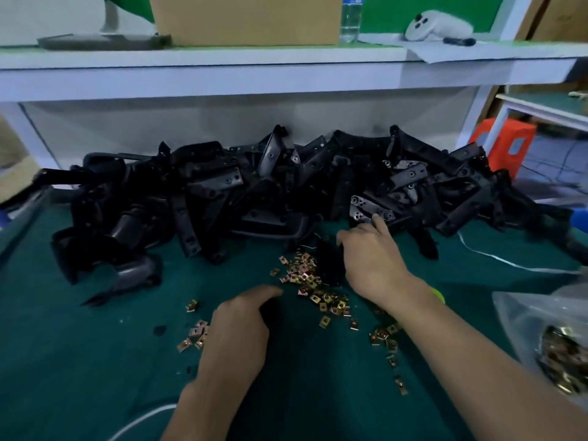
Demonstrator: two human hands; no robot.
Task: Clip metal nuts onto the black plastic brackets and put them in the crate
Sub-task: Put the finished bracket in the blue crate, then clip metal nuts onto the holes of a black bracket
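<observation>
Now reaching into the bracket pile [222, 192].
Right hand [372, 259] spread loosely, forefinger touching a black bracket [370, 209]; left hand [238, 326] beside brass clip nuts [305, 275], grip unclear.

Bare left hand [238, 316] and bare right hand [372, 253], each on an uncovered forearm. Slender fingers, knuckles faintly ridged. Arms bare all the way to the view's lower edge.

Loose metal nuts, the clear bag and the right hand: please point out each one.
loose metal nuts [307, 275], head view, middle of the heap.
clear bag [517, 310], head view, its plastic wall.
right hand [372, 253], head view, back of the hand.
</observation>
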